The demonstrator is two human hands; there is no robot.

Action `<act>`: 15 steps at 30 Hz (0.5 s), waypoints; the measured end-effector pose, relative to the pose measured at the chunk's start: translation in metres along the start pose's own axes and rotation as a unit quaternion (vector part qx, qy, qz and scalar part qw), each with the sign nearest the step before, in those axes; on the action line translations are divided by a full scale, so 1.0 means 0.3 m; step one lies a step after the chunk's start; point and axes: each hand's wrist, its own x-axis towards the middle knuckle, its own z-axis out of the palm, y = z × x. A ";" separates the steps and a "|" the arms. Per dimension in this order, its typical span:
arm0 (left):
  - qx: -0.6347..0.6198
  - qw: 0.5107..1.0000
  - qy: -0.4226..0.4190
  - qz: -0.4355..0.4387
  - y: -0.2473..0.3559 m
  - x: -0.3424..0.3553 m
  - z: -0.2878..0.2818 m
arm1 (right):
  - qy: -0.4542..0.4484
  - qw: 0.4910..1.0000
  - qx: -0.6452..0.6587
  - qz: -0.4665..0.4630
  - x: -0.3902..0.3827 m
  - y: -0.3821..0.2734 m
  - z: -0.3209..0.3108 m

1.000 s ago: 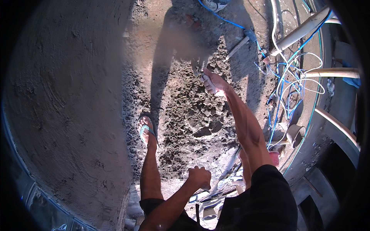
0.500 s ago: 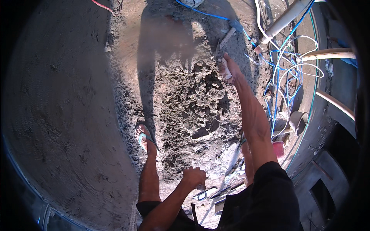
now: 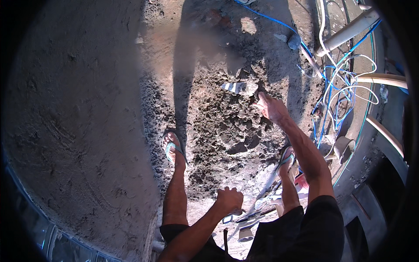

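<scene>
My right hand is closed around the handle end of a trowel, whose pale blade points left over a heap of crumbly grey mortar. The fingers hide most of the handle. The mortar lies on the ground between my two sandalled feet. Lower down, my left hand is held in a loose fist in front of my legs, back of the hand up. Whatever its fingers hold, if anything, is hidden.
Smooth grey plaster spans the left side. At right lie tangled blue and white cords, a thick pipe, a wooden pole and a small grey bucket. A red container sits behind my right leg.
My right hand has come down and nearer, and the trowel has swung from pointing away to pointing left over the mortar. The whole view has shifted; my left hand stays a fist.
</scene>
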 end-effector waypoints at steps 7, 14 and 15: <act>-0.003 1.000 -0.004 -0.029 -0.006 0.008 0.007 | 0.161 0.985 0.010 0.059 0.512 -0.001 -0.255; -0.015 1.000 -0.012 0.005 0.000 0.001 0.001 | 0.221 0.964 0.044 0.139 0.209 -0.115 -0.361; 0.000 1.000 0.002 -0.002 0.002 0.006 0.005 | 0.228 0.965 0.042 0.120 0.124 -0.133 -0.342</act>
